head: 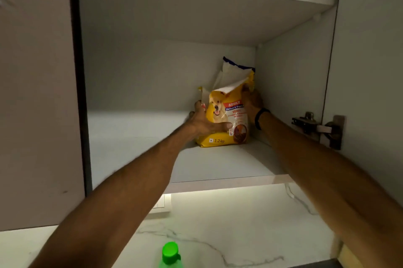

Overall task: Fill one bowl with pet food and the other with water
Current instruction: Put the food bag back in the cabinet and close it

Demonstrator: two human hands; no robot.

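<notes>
A yellow pet food bag (222, 115) with a dog picture and a torn-open top stands at the back right of the lower cabinet shelf (135, 150). My left hand (205, 122) grips the bag's left side, thumb across its front. The bag's upper right edge is held by my right hand (253, 102), which has a dark band on the wrist. No bowls are in view.
The cabinet's right door (368, 71) stands open with a metal hinge (320, 129). A closed door (37, 93) is at left. Below, a marble backsplash (229, 224) with a wall switch (160, 204), and a bottle with a green cap (170, 253).
</notes>
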